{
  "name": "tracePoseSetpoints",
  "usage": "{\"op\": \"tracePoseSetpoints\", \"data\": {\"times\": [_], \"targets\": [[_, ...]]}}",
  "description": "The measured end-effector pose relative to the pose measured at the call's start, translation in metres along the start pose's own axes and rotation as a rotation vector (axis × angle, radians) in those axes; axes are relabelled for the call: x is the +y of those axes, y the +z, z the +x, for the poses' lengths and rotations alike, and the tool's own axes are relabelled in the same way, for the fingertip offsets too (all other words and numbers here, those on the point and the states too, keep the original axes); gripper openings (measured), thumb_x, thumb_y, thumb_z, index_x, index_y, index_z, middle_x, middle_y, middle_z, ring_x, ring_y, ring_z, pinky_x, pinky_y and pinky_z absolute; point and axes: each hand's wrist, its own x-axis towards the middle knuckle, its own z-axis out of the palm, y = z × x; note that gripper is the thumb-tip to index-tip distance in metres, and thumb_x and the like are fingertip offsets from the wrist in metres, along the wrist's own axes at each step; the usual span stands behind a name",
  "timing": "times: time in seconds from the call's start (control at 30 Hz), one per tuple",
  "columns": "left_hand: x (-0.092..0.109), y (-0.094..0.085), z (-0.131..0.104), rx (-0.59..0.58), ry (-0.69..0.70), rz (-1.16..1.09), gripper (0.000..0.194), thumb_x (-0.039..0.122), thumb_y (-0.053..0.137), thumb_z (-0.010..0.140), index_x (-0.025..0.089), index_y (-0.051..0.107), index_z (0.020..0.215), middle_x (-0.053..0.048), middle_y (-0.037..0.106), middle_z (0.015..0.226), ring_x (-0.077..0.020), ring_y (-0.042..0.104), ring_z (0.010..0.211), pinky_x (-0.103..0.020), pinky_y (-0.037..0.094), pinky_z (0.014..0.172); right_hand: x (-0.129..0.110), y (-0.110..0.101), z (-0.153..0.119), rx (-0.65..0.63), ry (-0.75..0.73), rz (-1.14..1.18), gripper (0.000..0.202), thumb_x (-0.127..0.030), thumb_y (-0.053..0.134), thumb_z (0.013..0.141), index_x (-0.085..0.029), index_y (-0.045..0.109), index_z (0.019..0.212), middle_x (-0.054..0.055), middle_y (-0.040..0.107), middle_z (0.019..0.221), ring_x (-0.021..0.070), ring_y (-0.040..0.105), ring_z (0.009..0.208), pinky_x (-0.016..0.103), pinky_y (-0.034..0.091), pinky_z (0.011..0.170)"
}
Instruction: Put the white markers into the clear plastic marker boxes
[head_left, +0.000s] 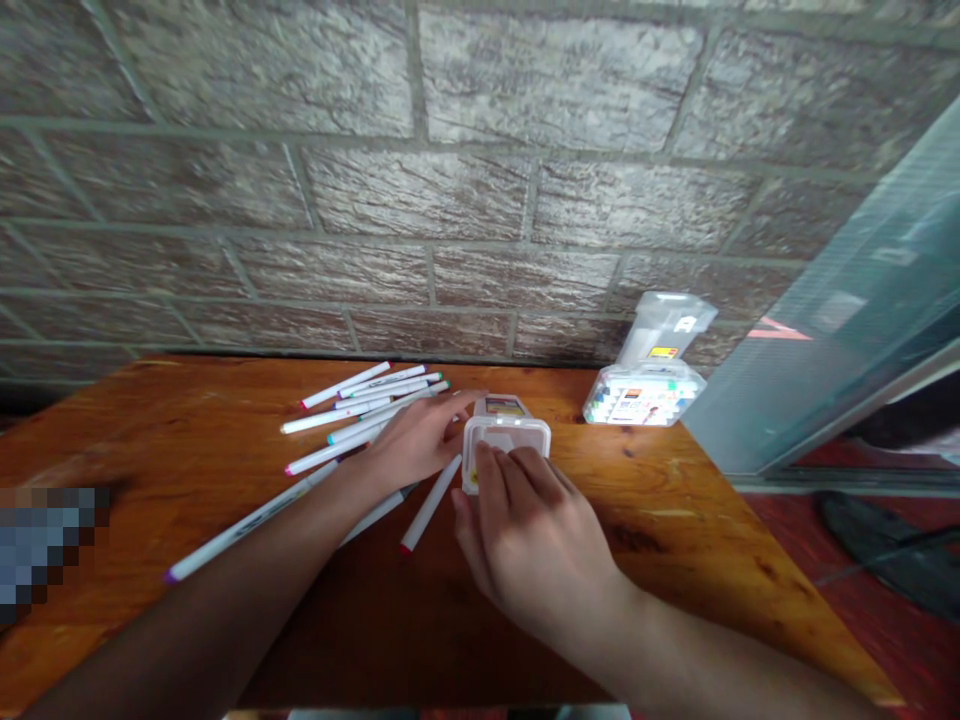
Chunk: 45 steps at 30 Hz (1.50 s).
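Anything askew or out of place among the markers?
Mildly: the markers lie loose at uneven angles left of the clear case at the right hand; one purple-tipped marker juts farthest left. No damage shows.

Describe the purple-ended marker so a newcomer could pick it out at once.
On the wooden table, look for the white markers scattered near the left hand. The purple-ended marker lies alongside the left forearm, and its colored end reaches farther left than any other marker.

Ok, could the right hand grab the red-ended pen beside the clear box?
Probably yes: the pen lies just left of the right hand, nothing seen between them, though that hand is at the clear box.
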Motion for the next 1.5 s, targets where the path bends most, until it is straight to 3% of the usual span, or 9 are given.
{"op": "tracePoseSetpoints", "data": {"times": [0.27, 0.43, 0.7, 1.0, 1.17, 1.27, 1.4, 1.5], "targets": [[-0.002, 0.001, 0.000, 0.026, 0.039, -0.025, 0.045, 0.015, 0.067, 0.089, 0.029, 0.069, 0.133, -0.006, 0.080, 0.120, -0.0253, 0.077, 0.109, -0.036, 0.060, 0.100, -0.001, 0.010, 0.000, -0.002, -0.050, -0.088, 0.035, -0.014, 0.063, 0.094, 0.004, 0.076, 0.121, 0.025, 0.080, 0.096, 0.0366, 0.074, 0.091, 0.048, 0.068, 0.084], [-0.004, 0.004, -0.001, 0.038, 0.061, 0.001, 0.048, 0.013, 0.066, 0.090, 0.028, 0.067, 0.135, -0.005, 0.079, 0.121, -0.0238, 0.076, 0.110, -0.035, 0.060, 0.099, 0.000, 0.013, -0.002, -0.047, -0.068, -0.081, 0.028, -0.008, 0.064, 0.091, -0.001, 0.078, 0.114, 0.021, 0.079, 0.099, 0.0360, 0.074, 0.095, 0.048, 0.068, 0.086], [-0.004, 0.005, -0.002, 0.035, 0.046, -0.019, 0.050, 0.013, 0.067, 0.089, 0.028, 0.066, 0.137, -0.005, 0.080, 0.116, -0.0227, 0.077, 0.102, -0.032, 0.061, 0.091, 0.002, 0.014, -0.002, -0.102, -0.100, -0.086, 0.023, -0.007, 0.065, 0.090, -0.006, 0.079, 0.108, 0.018, 0.078, 0.099, 0.0367, 0.075, 0.096, 0.050, 0.069, 0.087], [-0.001, 0.003, -0.002, 0.016, 0.029, -0.019, 0.049, 0.014, 0.067, 0.090, 0.028, 0.067, 0.137, -0.005, 0.079, 0.117, -0.0232, 0.077, 0.103, -0.032, 0.061, 0.092, 0.001, 0.015, -0.004, -0.070, -0.125, -0.127, 0.031, -0.006, 0.064, 0.088, 0.000, 0.077, 0.115, 0.024, 0.080, 0.105, 0.0385, 0.077, 0.096, 0.050, 0.069, 0.086], [-0.003, 0.003, -0.001, 0.016, 0.045, -0.023, 0.051, 0.014, 0.067, 0.090, 0.027, 0.066, 0.139, -0.006, 0.079, 0.118, -0.0233, 0.077, 0.104, -0.032, 0.061, 0.093, -0.001, 0.009, -0.007, 0.068, -0.099, -0.058, 0.035, -0.012, 0.062, 0.095, 0.007, 0.073, 0.121, 0.029, 0.080, 0.106, 0.0401, 0.079, 0.102, 0.047, 0.069, 0.087], [-0.003, 0.004, -0.001, 0.013, 0.033, -0.004, 0.054, 0.012, 0.066, 0.090, 0.027, 0.064, 0.141, -0.006, 0.080, 0.116, -0.0236, 0.077, 0.104, -0.034, 0.061, 0.095, 0.010, -0.010, -0.006, 0.193, -0.128, 0.128, 0.023, -0.016, 0.059, 0.097, -0.002, 0.076, 0.106, 0.019, 0.082, 0.092, 0.0309, 0.080, 0.086, 0.040, 0.069, 0.079], [-0.002, 0.004, -0.001, 0.020, 0.011, 0.027, 0.059, 0.010, 0.066, 0.087, 0.029, 0.062, 0.144, -0.006, 0.079, 0.118, -0.0241, 0.077, 0.104, -0.035, 0.062, 0.095, 0.048, -0.032, -0.001, 0.474, -0.094, 0.341, 0.011, -0.012, 0.060, 0.096, -0.015, 0.069, 0.092, 0.002, 0.076, 0.076, 0.0138, 0.071, 0.066, 0.025, 0.058, 0.066], [-0.003, 0.004, -0.001, 0.029, 0.018, 0.028, 0.061, 0.008, 0.063, 0.087, 0.026, 0.061, 0.145, -0.007, 0.079, 0.118, -0.0238, 0.077, 0.102, -0.036, 0.062, 0.094, 0.084, -0.022, 0.002, 0.597, 0.101, 0.290, 0.023, -0.014, 0.057, 0.100, -0.019, 0.066, 0.080, -0.001, 0.067, 0.064, 0.0105, 0.061, 0.054, 0.025, 0.044, 0.054]]}}
